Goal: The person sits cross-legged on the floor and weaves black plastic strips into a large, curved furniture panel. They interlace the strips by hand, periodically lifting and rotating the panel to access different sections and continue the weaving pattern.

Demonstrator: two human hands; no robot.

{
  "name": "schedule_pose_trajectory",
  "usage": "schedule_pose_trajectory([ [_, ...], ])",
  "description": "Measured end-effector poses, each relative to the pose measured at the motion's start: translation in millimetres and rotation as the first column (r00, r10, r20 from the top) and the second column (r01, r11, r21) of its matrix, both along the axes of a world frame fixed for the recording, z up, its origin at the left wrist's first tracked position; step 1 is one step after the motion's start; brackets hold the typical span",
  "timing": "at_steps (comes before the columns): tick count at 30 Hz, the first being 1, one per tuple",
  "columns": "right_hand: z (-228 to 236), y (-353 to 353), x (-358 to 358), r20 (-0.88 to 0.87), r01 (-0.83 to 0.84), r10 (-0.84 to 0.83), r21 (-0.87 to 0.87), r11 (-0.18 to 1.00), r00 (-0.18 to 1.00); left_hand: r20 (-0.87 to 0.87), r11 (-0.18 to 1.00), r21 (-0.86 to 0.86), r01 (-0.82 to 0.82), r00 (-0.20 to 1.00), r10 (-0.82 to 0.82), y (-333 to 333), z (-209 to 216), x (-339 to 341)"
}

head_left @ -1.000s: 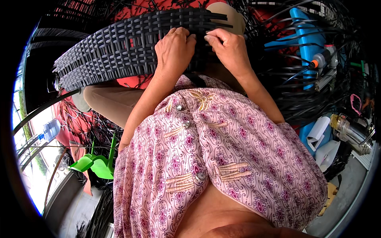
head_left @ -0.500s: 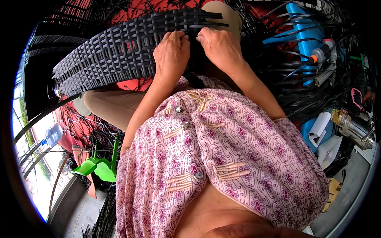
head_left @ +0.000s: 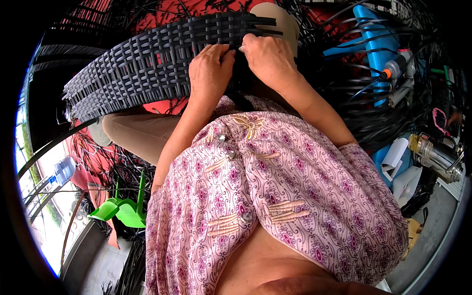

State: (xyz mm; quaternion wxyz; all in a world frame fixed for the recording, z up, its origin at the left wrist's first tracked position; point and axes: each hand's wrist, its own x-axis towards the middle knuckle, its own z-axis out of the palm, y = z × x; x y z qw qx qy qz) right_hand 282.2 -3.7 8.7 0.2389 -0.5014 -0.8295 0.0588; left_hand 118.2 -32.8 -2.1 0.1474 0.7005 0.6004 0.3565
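In the head view, a clear plastic water bottle with a pale blue label band is lying at the far left edge, near the bright window side. Below it, a bright green plastic piece with thin green stems is sitting on the floor among loose black strands. On the right, a blue plastic frame is standing among more strands, with a grey canister topped by an orange nozzle leaning against it. Lower right, a shiny metal cylinder is lying beside white sheets of paper that are curling at the edges; any print on them is too small to tell.

The black woven panel is stretching across the upper middle, resting over the person's lap and tilting down to the left, with loose strip ends sticking out at its upper right edge. Red fabric is showing behind it.

The left hand is lying palm down on the near edge of the panel, fingers curling over the weave and pressing on it. The right hand is sitting just beside it, touching it at the fingertips, knuckles up, fingers bending down into the weave; it is probably pinching a strand, though the fingertips are hidden. Both forearms are running up from the pink patterned garment, the left one straighter, the right one bending at the elbow.
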Motion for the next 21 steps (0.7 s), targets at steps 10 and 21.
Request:
schedule_pose_trajectory([
  [10, 7, -8, 3, 0.106, 0.054, -0.057, 0.032, 0.998, 0.993, 0.169, 0.998, -0.059, -0.029, 0.985, 0.038, 0, 3, 7],
  [21, 28, -11, 0, -0.571, -0.269, 0.297, 0.136, 0.954, 0.766, 0.465, 0.998, -0.059, 0.002, 0.885, 0.026, -24, 60, -17],
])
